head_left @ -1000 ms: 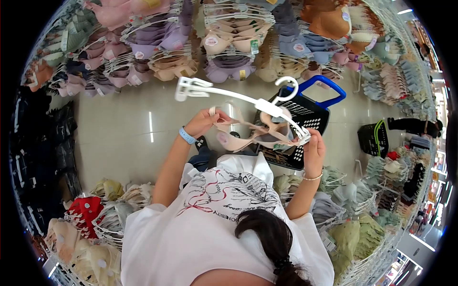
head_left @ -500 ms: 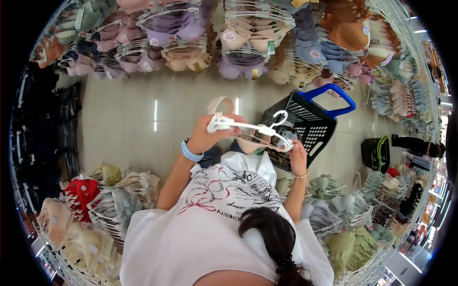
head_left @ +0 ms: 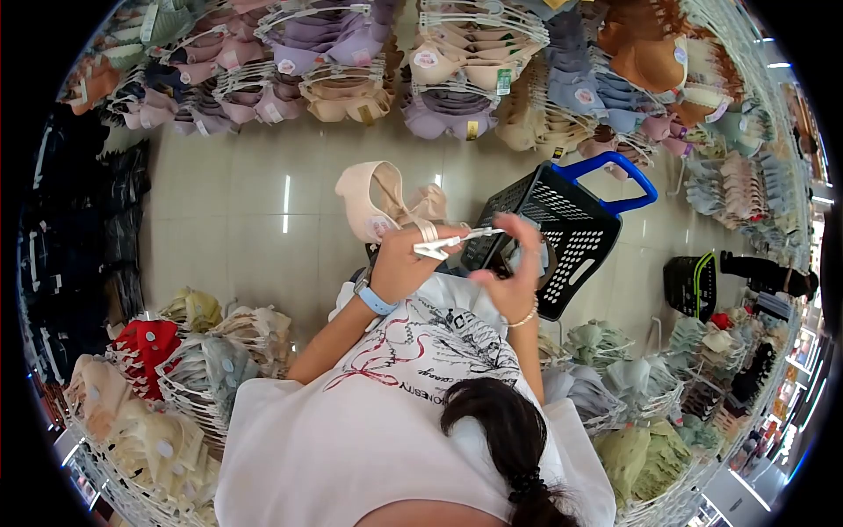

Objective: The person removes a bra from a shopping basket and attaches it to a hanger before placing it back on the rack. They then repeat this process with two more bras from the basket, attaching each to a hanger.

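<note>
My left hand (head_left: 411,263), below a blue watch band, is closed on a white hanger (head_left: 437,247). A beige bra (head_left: 364,200) hangs from that hand, its cups out beyond the fingers over the floor. My right hand (head_left: 515,272), with a bracelet at the wrist, is at the hanger's other end, near a black basket (head_left: 575,241) with a blue handle. Its fingers are curved and partly blurred, so whether they grip the hanger cannot be made out. Some items inside the basket are partly hidden by this hand.
Racks of hanging bras (head_left: 479,61) stand ahead, with more racks (head_left: 206,378) on both sides near my body. Dark garments (head_left: 123,237) hang at the far left. At the right are a black-green basket (head_left: 691,285) and a person in dark clothes (head_left: 768,270).
The beige bra has swung out to the left and forward of my left hand. My right hand has moved left and up from the hanger's lower end, and the hanger has turned.
</note>
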A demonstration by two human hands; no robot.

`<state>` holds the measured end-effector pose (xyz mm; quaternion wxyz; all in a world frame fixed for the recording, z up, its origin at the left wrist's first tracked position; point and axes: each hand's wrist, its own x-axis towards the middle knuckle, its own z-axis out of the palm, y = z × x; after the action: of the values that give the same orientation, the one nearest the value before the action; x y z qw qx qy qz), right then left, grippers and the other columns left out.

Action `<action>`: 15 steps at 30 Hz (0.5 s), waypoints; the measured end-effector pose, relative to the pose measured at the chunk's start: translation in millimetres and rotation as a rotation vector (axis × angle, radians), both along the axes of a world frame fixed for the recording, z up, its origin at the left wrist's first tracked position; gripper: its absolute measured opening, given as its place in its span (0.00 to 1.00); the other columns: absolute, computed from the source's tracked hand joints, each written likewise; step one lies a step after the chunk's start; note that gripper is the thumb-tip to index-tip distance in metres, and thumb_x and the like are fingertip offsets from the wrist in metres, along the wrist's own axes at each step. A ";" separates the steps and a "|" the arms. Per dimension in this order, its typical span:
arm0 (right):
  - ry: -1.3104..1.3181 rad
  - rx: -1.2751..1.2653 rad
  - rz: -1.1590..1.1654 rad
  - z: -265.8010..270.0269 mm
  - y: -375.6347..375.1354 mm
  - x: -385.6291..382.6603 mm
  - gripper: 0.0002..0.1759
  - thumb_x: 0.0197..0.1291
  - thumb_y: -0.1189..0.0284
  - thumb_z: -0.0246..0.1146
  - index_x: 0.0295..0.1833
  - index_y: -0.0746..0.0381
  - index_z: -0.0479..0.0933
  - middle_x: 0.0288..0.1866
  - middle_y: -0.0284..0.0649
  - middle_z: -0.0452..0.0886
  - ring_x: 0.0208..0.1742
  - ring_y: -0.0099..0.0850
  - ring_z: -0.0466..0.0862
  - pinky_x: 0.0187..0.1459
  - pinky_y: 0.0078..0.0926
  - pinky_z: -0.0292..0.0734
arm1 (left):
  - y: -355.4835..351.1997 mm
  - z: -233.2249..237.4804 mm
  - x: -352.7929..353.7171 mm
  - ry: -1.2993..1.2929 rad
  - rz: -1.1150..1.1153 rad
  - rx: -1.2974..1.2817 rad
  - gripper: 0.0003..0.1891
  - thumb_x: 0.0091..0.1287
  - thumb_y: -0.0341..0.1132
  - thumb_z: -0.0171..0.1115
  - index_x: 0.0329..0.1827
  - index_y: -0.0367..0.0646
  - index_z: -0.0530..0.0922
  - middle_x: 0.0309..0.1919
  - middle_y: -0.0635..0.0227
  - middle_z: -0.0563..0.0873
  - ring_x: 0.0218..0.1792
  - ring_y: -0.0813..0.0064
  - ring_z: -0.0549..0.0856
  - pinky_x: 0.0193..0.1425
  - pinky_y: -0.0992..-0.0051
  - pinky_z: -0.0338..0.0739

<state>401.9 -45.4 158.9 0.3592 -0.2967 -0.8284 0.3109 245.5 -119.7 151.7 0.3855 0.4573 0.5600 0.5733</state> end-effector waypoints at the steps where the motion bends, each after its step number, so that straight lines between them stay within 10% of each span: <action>1: 0.003 -0.022 0.095 3.9 -0.7 -15.3 0.47 0.30 0.58 0.71 0.58 0.63 0.59 0.45 0.45 0.72 0.46 0.36 0.73 0.48 0.28 0.66 | -1.3 1.1 -0.7 0.000 -0.001 0.000 0.12 0.52 0.24 0.59 0.41 0.40 0.78 0.32 0.62 0.83 0.31 0.79 0.81 0.37 0.81 0.73; 9: 0.099 -0.521 0.311 -21.1 -9.4 -39.4 0.48 0.26 0.66 0.74 0.58 0.63 0.60 0.33 0.36 0.74 0.28 0.26 0.74 0.33 0.18 0.70 | -16.5 19.7 -21.8 0.059 -0.151 -0.174 0.18 0.50 0.22 0.53 0.47 0.37 0.73 0.40 0.63 0.80 0.42 0.77 0.78 0.48 0.78 0.69; 15: 0.179 -0.534 0.181 -26.8 -8.3 -31.3 0.20 0.38 0.84 0.63 0.42 0.64 0.71 0.28 0.32 0.72 0.23 0.17 0.67 0.24 0.13 0.62 | -18.5 16.2 -25.5 0.075 -0.163 -0.089 0.33 0.43 0.16 0.41 0.60 0.41 0.63 0.55 0.57 0.69 0.56 0.63 0.69 0.59 0.71 0.59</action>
<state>370.6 -53.8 132.1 0.3107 -0.2769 -0.7055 0.5736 220.0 -138.3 167.9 0.4297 0.5050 0.5598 0.4970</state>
